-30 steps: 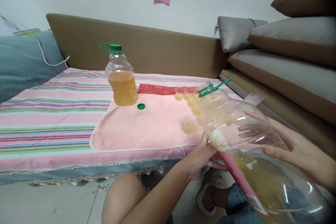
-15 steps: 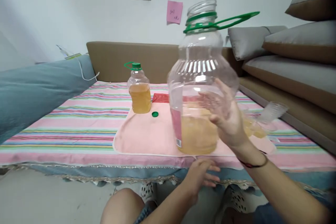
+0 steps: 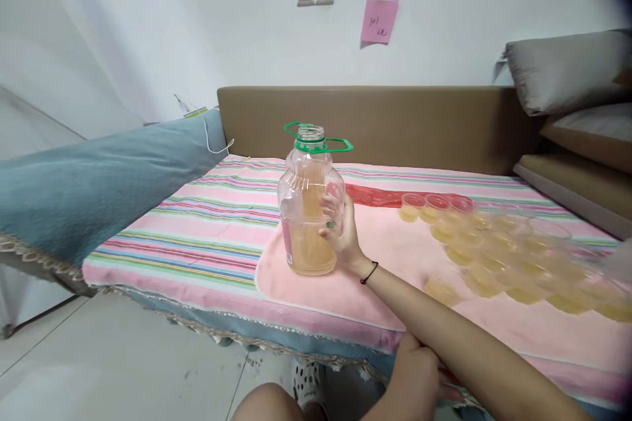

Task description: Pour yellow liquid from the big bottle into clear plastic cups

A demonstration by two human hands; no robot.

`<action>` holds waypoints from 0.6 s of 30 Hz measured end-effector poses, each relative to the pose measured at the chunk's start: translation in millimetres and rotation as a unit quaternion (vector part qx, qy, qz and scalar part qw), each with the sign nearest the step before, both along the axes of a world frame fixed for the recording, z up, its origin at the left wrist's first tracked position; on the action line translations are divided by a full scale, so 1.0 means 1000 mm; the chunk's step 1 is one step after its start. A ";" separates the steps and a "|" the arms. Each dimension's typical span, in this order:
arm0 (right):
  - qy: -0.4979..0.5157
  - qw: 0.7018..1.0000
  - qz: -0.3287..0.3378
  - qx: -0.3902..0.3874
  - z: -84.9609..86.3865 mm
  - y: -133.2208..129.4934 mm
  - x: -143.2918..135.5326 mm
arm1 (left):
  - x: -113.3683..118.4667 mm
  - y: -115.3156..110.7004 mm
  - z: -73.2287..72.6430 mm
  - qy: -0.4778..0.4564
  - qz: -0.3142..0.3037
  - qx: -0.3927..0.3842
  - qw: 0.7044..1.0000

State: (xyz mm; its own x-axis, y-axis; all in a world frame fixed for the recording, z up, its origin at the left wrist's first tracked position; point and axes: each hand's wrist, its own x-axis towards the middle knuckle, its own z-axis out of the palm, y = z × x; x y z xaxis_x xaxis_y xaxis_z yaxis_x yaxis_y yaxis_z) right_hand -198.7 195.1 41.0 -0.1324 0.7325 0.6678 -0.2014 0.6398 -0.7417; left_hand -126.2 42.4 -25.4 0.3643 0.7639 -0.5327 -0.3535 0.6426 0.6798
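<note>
A large clear plastic bottle (image 3: 311,237) of pale yellow liquid, uncapped with a green carry ring (image 3: 338,145) at its neck, is upright at the left part of the pink mat (image 3: 380,276). My right hand (image 3: 343,230) grips its right side, the fingers showing through the plastic. I cannot tell whether its base touches the mat. Behind it another bottle is mostly hidden; its green handle (image 3: 292,125) sticks out. My left hand (image 3: 417,368) lies low under my right forearm, its partly hidden fingers stretched out and holding nothing I can see.
Several clear cups (image 3: 464,243) of yellow liquid stand in rows on the mat's right side. A red plastic sheet (image 3: 375,195) lies behind them. Cushions (image 3: 567,72) are stacked at the right, a blue bolster (image 3: 148,164) lies at the left, and a brown backboard (image 3: 395,122) closes the rear.
The bottle in my right hand has moved down and away from me, onto or just over the mat. My left hand has slipped under my right forearm. The view has swung right, showing the cups.
</note>
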 end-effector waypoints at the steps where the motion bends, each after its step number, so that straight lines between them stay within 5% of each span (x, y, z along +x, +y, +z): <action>1: -0.001 1.000 0.000 -0.003 -0.005 0.003 -0.005 | -0.003 0.001 -0.003 -0.013 -0.001 0.000 1.000; 6: -0.014 1.000 -0.002 -0.021 -0.022 0.007 -0.014 | -0.014 0.000 -0.005 -0.032 0.025 -0.034 0.999; 10: -0.042 0.999 0.007 -0.032 -0.018 0.001 -0.010 | -0.013 -0.003 0.015 -0.033 -0.007 -0.033 0.999; 14: -0.051 0.993 -0.018 -0.101 0.016 -0.018 0.017 | -0.008 -0.007 0.043 0.044 -0.080 -0.003 0.996; 18: -0.002 0.994 -0.070 -0.083 0.073 -0.075 0.083 | -0.011 -0.007 0.054 0.017 -0.109 0.136 0.985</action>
